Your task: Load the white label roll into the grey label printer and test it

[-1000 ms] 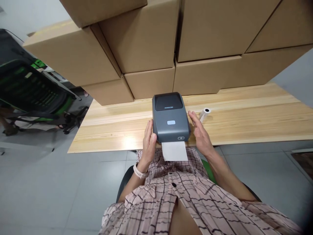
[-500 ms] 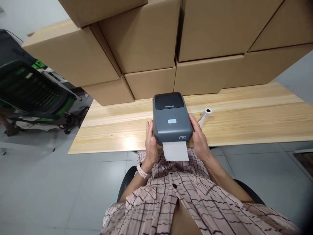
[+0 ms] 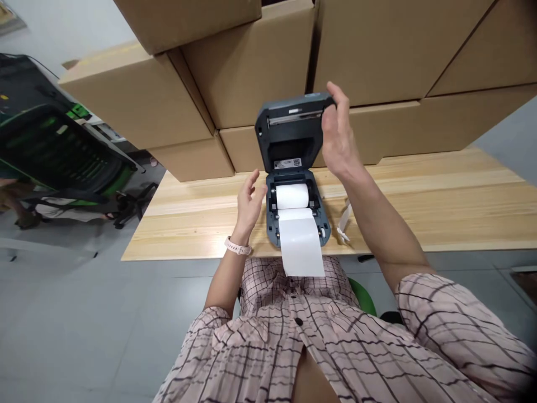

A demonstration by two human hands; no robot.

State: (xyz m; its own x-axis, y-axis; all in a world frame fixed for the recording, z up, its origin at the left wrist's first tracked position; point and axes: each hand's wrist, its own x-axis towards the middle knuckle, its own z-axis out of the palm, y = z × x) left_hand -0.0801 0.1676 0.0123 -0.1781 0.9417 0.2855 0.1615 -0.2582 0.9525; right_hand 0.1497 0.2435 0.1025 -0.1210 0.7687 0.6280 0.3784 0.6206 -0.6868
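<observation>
Near the front edge of the table (image 3: 419, 201), just ahead of the lap, sits the printer (image 3: 285, 178), its lid (image 3: 291, 131) tipped up on the back hinge, and here's the right hand (image 3: 339, 137) up at that lid's right top corner, thumb on the inner side, fingers round the edge, so it looks gripped. The left hand (image 3: 249, 208), meanwhile, hangs loose: fingers spread, nothing between them, just beside the base's left side; whether the thumb brushes it, I can't tell. And the line that matters? The roll (image 3: 292, 196) lies in the bay directly to the right of those left fingers, long axis running side to side, so its left end faces the left hand. That's easily the nearer hand; the right is higher, out at the lid. From the roll the paper (image 3: 301, 246) runs straight back toward the body, over the front lip and past the table edge, square to the roll's axis. Over to the printer's right, apart from it, a scrap (image 3: 344, 224) lies beside the right forearm, partly covered.
</observation>
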